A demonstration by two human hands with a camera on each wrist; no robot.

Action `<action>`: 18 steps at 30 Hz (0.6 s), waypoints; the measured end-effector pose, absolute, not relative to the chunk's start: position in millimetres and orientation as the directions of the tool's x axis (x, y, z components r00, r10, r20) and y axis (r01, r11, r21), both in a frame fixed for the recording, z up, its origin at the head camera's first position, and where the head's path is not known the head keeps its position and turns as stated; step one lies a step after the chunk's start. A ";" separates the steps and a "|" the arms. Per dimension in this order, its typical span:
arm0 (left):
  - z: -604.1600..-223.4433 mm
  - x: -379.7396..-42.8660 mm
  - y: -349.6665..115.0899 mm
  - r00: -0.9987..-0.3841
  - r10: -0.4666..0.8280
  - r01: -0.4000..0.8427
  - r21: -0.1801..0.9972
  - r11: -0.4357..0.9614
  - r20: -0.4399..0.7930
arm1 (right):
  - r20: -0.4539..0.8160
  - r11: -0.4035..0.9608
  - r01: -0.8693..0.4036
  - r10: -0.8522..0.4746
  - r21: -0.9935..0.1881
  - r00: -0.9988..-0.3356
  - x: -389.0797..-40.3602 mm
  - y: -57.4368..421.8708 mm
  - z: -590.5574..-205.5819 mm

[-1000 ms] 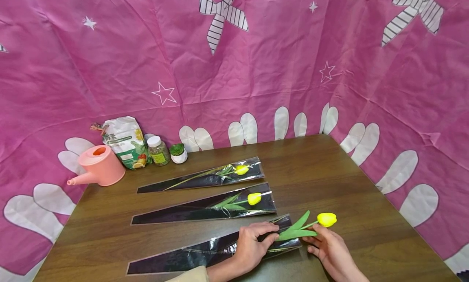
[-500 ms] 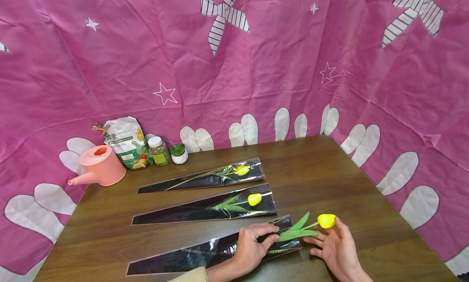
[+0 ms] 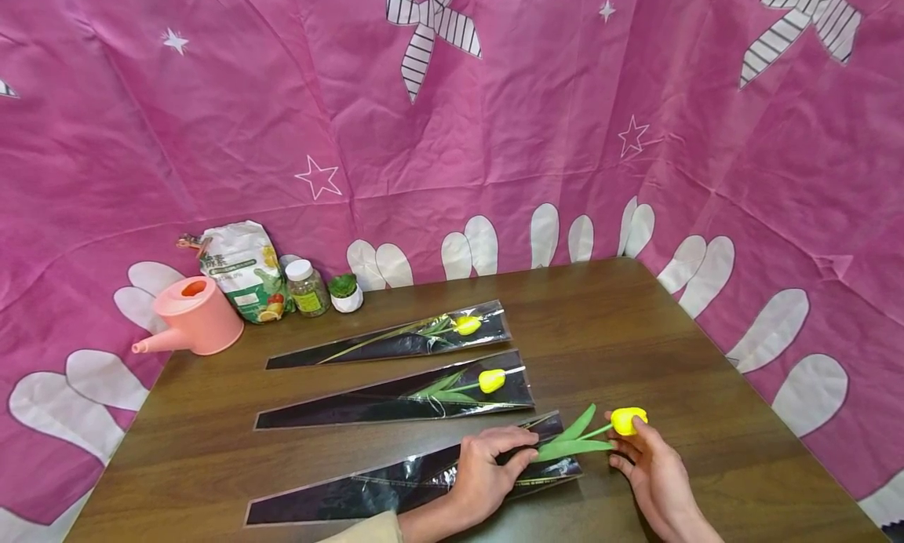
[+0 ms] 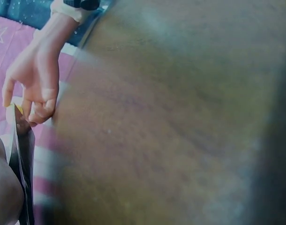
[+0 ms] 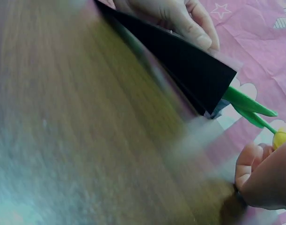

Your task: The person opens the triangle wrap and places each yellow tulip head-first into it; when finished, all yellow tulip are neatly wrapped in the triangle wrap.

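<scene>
My left hand (image 3: 487, 468) pinches the wide mouth of the nearest flower sleeve (image 3: 318, 492), which has a black back and a clear front. Out of that mouth stick the green leaves (image 3: 568, 447) and stem of a yellow tulip (image 3: 628, 421); its lower stem is hidden. My right hand (image 3: 657, 476) holds the bloom, thumb on top and fingers beneath. In the right wrist view, the sleeve's black back (image 5: 180, 58) slants between the left hand (image 5: 175, 18) and the right hand (image 5: 269, 173). The left wrist view catches the right hand (image 4: 37, 75) at the sleeve's end.
Two more sleeves, a middle one (image 3: 318, 409) and a far one (image 3: 339, 352), lie beyond, each with a yellow tulip inside. A pink watering can (image 3: 205, 315), a white bag (image 3: 243, 272), a lidded jar (image 3: 307, 290) and a small potted plant (image 3: 346, 293) stand back left on the wooden table (image 3: 600, 323).
My right hand first touched the stem just below the bloom, then shifted right with its fingers spread, and now its thumb rests on the bloom. The left hand and sleeve have stayed put.
</scene>
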State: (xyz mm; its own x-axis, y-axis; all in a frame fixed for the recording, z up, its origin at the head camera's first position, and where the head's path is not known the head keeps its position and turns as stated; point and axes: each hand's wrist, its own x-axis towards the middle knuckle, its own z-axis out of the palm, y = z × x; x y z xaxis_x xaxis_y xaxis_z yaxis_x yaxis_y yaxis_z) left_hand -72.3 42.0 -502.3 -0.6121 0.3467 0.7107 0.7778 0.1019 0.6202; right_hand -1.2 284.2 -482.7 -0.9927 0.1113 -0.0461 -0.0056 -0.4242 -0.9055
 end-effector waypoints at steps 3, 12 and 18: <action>-501.6 -72.5 41.2 -0.607 0.347 0.782 0.614 0.104 0.715 | -0.101 -0.345 0.020 0.218 -0.938 -0.971 -1.2 282.3 -480.5; -502.5 -73.1 40.6 -0.612 0.353 0.779 0.617 0.113 0.708 | -0.052 -0.147 0.003 0.331 -0.989 -0.942 -0.8 282.0 -481.0; -503.0 -73.9 41.7 -0.593 0.349 0.797 0.592 0.122 0.726 | -0.005 -0.096 -0.026 0.309 -0.995 -0.951 0.3 280.2 -479.9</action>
State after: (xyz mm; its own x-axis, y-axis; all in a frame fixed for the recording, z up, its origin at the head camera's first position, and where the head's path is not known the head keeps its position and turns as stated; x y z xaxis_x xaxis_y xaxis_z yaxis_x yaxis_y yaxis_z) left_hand -73.9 41.7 -503.0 -0.5926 0.3492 0.7259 0.7969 0.1223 0.5916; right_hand 0.3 280.2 -479.9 -0.9509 0.3094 -0.0051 -0.0259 -0.0961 -0.9950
